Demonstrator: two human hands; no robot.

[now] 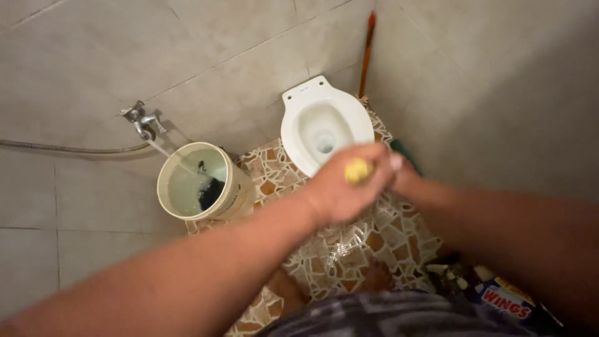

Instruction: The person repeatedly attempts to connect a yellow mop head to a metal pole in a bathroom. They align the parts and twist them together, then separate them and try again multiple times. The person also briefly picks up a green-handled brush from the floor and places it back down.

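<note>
Soap, a small yellow piece [357,170], is clasped between left hand [340,190] and right hand [399,171] pressed together, likely slippery and best cupped whole.

The 2 hands meet above the mosaic floor [399,231]: the left hand [343,187] grips a small yellow thing [357,170], the right hand [402,171] touching it. Beyond stand a white toilet [324,128] and a water-filled bucket [196,182].

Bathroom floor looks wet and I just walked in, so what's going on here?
A person stands over a white toilet, both hands together in front of them. The left hand and right hand grip a small yellow object. A tap runs water into a cream bucket beside the toilet.
</note>
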